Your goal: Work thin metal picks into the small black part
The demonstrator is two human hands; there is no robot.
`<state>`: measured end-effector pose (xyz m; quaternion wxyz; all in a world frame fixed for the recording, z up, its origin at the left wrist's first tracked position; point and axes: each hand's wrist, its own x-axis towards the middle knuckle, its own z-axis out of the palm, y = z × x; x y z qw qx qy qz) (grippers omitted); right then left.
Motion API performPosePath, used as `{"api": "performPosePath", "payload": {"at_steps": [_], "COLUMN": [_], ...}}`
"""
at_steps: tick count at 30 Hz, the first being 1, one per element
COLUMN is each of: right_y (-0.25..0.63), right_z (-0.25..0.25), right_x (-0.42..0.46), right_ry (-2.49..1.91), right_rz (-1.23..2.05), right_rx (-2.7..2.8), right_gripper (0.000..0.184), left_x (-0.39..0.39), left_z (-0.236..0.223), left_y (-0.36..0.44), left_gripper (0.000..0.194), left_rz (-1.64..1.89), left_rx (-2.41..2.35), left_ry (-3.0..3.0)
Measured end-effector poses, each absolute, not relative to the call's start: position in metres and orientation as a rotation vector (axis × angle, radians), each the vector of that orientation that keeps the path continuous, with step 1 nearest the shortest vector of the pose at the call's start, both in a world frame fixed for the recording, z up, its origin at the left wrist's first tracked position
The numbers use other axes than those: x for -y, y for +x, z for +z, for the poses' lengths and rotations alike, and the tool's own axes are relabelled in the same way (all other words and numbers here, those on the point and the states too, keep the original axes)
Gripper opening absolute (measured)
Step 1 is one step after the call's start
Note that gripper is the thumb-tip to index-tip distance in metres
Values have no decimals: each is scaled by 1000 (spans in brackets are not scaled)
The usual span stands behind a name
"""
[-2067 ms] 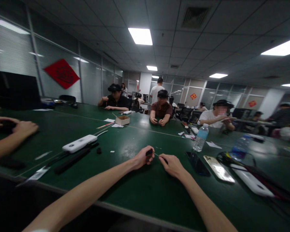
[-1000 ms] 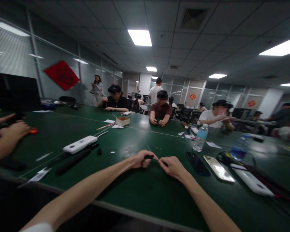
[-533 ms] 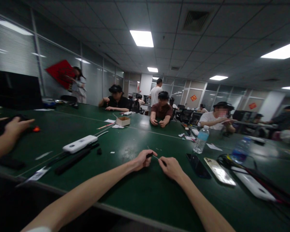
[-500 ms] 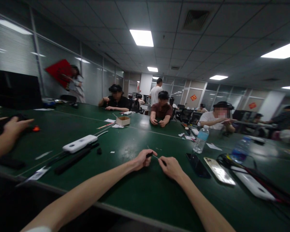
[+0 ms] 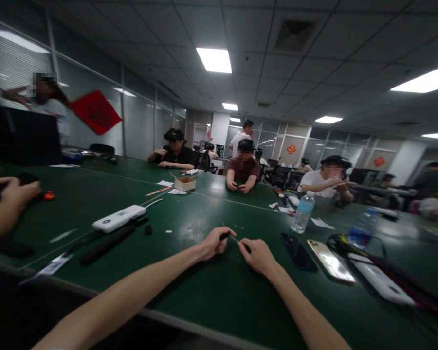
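A thin pale rod with a small black piece at one end point(image 5: 235, 238) lay pinched between your hands, above the dark green table point(image 5: 190, 301). Your left hand point(image 5: 212, 245) was almost closed around the black end, and your right hand point(image 5: 258, 256) held the rod's far end in a tight pinch, near a black smartphone point(image 5: 297, 252). Your hands had barely shifted, while the standing co-worker point(image 5: 45, 95) had moved left, past the red diamond-shaped paper point(image 5: 96, 112).
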<state>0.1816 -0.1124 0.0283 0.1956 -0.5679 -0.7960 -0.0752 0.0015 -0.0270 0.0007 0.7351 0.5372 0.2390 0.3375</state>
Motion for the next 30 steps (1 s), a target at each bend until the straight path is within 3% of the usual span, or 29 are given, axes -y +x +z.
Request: {"api": "performPosePath", "payload": {"at_steps": [10,24,30], "right_y": [173,188,170], "right_z": [24,32,33], "right_x": [114,121,123], "right_ry": [-1654,-1445,-1357], "right_rz": [-230,-195,-187], "right_rx": [2198,2366,2401], "right_gripper": [36,36,32], "left_x": [28,31,30], "left_z": [-3,16,20], "left_y": [5,-12,-9], "left_gripper": [31,33,23], "left_rz": [792,435,334], "left_rx": [-587,-486,-505], "left_ry": [1243,1264,1205]}}
